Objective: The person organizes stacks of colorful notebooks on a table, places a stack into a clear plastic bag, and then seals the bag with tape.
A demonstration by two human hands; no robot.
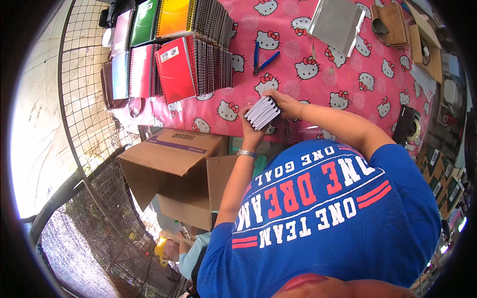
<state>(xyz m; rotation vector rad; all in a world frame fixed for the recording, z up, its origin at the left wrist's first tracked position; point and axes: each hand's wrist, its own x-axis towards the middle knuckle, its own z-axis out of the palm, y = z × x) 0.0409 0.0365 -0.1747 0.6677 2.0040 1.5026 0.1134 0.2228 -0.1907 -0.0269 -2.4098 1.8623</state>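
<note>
Above the near edge of the table I hold a small stack of spiral-bound notebooks (262, 113) between both hands, white page edges and dark wire coils facing up. My left hand (252, 128), with a watch at the wrist, is closed on the stack's lower left side. My right hand (285, 105) grips its upper right side, fingers partly hidden behind it. Just beyond, blue-handled pliers (265, 61) lie with handles spread. To the left stand rows of spiral notebooks (177, 68) with red, orange, green, pink and blue covers.
A pink cloth with cartoon cat faces covers the table (293, 90). Clear plastic sleeves (337, 25) lie at the back. A tape dispenser (408, 125) sits right. An open cardboard box (174, 166) stands below the table's left edge, near another person's sleeve (195, 256) and wire mesh (82, 74).
</note>
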